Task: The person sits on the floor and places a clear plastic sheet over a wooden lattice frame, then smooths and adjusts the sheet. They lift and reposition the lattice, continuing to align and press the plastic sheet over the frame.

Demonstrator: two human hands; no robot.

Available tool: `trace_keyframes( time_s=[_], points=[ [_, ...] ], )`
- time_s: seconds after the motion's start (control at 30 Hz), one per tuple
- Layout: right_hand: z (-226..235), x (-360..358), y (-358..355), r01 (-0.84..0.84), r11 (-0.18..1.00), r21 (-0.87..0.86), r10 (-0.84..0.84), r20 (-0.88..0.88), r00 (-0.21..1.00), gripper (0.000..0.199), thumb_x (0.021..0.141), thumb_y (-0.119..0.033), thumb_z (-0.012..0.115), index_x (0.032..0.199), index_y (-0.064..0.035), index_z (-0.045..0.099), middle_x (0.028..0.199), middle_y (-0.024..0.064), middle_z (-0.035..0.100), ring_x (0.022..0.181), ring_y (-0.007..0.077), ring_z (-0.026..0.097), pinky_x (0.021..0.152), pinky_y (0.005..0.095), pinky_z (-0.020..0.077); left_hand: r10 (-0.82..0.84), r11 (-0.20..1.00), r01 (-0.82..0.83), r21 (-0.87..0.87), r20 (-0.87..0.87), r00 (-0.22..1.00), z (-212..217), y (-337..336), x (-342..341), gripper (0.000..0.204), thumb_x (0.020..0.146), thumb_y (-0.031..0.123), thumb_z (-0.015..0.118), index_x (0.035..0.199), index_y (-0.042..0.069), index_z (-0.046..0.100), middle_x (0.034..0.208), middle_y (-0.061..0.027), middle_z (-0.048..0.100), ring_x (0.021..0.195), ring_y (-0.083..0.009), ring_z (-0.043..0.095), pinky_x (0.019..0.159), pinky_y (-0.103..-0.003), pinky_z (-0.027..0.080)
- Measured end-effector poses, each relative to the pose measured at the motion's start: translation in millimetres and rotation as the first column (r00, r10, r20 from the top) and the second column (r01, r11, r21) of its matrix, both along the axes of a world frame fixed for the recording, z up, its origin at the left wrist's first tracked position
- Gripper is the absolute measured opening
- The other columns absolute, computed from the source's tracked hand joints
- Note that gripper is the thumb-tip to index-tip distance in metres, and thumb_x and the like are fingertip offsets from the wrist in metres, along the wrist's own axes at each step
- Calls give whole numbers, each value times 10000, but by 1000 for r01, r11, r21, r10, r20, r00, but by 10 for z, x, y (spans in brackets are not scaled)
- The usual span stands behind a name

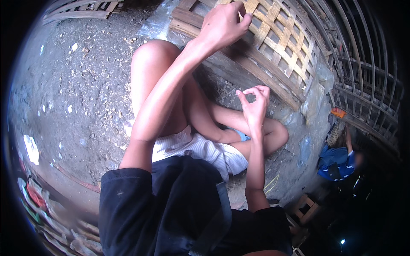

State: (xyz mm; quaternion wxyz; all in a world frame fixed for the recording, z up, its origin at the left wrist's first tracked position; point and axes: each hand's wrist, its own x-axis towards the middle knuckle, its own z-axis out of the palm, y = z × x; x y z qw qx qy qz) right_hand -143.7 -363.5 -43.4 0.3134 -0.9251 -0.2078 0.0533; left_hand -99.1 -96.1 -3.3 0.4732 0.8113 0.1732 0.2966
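My left hand (225, 26) is over the upper edge of a woven bamboo lattice panel (287, 36), its fingers curled in towards the thumb. Whatever may sit between those fingertips is too small or hidden to make out. Lower and to the right, my right hand (255, 104) is raised in front of the panel's wooden slats (267, 70). Its thumb and forefinger bend together into a ring, and I cannot make out anything in the pinch. The panel has wide, pale crossed strips with square gaps, and it lies beyond my crossed legs.
Clear plastic sheeting (157, 21) lies by the panel's left end. Tall bamboo slat frames (363, 81) stand at the right. A person in blue (337, 164) sits farther right, near an orange item (338, 112). Scraps dot the rough grey floor (85, 89).
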Motion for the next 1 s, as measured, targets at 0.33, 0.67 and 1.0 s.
trace_keyframes(
  time_s=[0.33, 0.67, 1.0],
  points=[
    [102, 124, 105, -120, 989, -80, 120, -8, 993, 88, 910, -81, 748, 954, -26, 695, 1024, 142, 587, 874, 303, 619, 818, 429, 507, -11, 1000, 11, 5, -57, 998, 40, 27, -14, 220, 956, 249, 636, 993, 33, 655, 991, -237, 667, 929, -417, 672, 822, -489, 544],
    [722, 431, 392, -157, 988, 7, 157, -7, 988, 82, 941, -125, 737, 994, -63, 731, 961, 77, 668, 809, 205, 653, 727, 361, 483, 4, 1000, -5, 29, 19, 1000, -27, 32, 13, 218, 967, 247, 641, 983, 30, 640, 994, -240, 661, 916, -424, 667, 808, -496, 541],
    [503, 1125, 824, 81, 991, -109, -88, -63, 994, 344, 885, -357, 818, 913, -16, 789, 800, 118, 651, 706, 202, 596, 705, 352, 499, 13, 1000, -13, -25, -16, 1000, 18, 34, 11, 235, 975, 267, 635, 1003, 34, 643, 986, -243, 673, 909, -423, 680, 808, -497, 551]
  ],
)
